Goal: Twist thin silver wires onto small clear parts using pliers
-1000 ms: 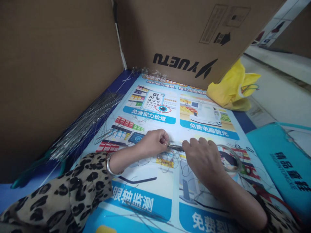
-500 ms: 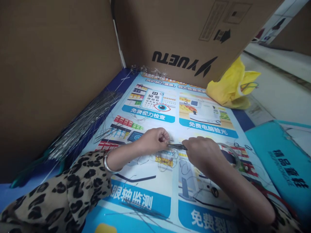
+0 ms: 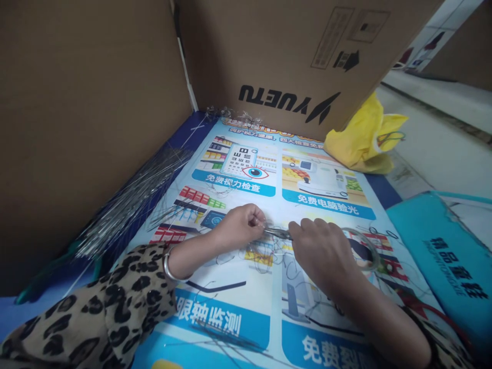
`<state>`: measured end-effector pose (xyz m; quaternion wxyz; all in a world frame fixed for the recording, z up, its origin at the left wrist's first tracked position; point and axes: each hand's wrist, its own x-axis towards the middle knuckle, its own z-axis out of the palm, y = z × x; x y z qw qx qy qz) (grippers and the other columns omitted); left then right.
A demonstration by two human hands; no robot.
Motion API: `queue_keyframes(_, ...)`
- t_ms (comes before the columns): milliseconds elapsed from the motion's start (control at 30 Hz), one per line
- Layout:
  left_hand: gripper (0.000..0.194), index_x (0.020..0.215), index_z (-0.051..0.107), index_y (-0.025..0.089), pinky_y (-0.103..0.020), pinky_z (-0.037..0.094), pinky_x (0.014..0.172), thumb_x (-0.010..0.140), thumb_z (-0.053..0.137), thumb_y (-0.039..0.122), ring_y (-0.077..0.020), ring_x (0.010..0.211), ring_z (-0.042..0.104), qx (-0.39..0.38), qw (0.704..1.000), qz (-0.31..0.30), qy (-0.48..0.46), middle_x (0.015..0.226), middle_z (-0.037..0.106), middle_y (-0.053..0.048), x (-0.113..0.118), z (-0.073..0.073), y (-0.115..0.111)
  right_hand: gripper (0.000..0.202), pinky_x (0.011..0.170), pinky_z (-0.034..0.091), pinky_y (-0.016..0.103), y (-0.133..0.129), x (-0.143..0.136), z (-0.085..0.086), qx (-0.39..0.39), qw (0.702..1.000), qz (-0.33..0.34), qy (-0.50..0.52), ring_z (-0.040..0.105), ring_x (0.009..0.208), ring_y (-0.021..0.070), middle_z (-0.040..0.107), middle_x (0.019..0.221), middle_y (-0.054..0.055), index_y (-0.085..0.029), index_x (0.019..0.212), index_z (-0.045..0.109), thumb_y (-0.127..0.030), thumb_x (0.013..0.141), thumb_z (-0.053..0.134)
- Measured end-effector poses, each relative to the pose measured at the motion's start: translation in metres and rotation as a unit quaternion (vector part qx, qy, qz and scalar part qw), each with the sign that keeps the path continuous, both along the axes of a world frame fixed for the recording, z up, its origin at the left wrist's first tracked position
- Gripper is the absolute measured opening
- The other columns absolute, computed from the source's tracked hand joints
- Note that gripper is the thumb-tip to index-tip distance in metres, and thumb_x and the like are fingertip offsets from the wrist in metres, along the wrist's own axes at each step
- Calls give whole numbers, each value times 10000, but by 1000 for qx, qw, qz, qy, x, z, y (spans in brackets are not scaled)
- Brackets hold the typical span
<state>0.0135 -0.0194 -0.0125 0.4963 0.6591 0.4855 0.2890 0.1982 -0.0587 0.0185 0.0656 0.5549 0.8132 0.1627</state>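
My left hand [image 3: 246,224], with a silver bangle at its wrist, is pinched closed over the middle of the printed poster [image 3: 261,207]. What its fingertips hold is too small to make out. My right hand [image 3: 321,251] is wrapped round a pair of pliers [image 3: 279,233], whose metal jaws point left and reach the left fingertips. The handles are hidden in my palm. Loops of thin wire [image 3: 261,256] lie on the poster just below the jaws.
Cardboard walls [image 3: 246,56] rise at the back and left. A bundle of thin metal wires [image 3: 130,200] lies at the left. Further wires [image 3: 230,335] rest near the front. A yellow bag [image 3: 357,141] and a teal box [image 3: 434,246] are at the right.
The pliers have turned slightly, and their jaws look brighter. Both hands remain nearly in place, still close together. The view has shifted slightly.
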Motion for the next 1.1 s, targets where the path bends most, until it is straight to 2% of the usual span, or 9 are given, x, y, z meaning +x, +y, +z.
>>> queue_keyframes(200,96,787,532,165,-205,395,573,699,556,197,-92,600,506,-4,1000,27,-11,678,576,21,2,2,-3,127,566,145,311,-2,-3,2,38,999,3,-7,479,635,199,554,661,58,-187,736,571,-99,762,482)
queue_keyframes(567,73,770,539,165,-202,392,568,709,551,201,-91,603,500,5,998,64,-15,686,564,21,6,1,-8,128,568,170,311,-2,-8,1,54,998,-21,-32,491,637,212,554,674,72,-182,736,553,-89,765,471)
queue_keyframes(767,71,768,533,169,-216,406,586,706,546,202,-104,622,522,28,997,76,3,697,583,10,8,-4,-8,127,572,186,319,-3,-10,2,47,998,-22,-35,499,656,224,558,683,83,-174,742,548,-82,759,463)
queue_keyframes(1100,67,763,541,170,-220,423,589,705,555,202,-112,626,548,38,996,75,18,694,601,4,8,-5,-8,146,566,167,321,-3,-8,3,37,999,-9,-21,492,654,214,563,680,77,-168,755,554,-70,765,446)
